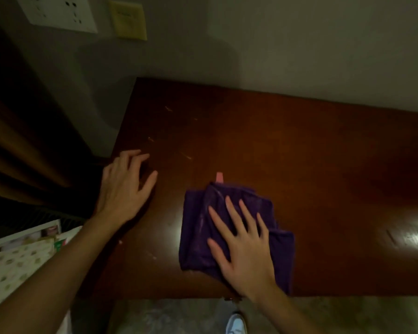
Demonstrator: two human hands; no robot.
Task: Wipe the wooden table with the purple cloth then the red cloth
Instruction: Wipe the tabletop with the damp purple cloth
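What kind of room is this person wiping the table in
Probably a room in a home. A dark wooden table stands against a plain wall with a white socket panel and a yellowish switch plate, and patterned fabric lies beside it.

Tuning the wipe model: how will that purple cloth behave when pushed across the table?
The purple cloth is likely floppy: it lies in loose folds under the flat right hand. It probably slides easily, since the wooden table looks glossy. Uncovered edges may bunch when pushed. The left hand rests on the table edge.
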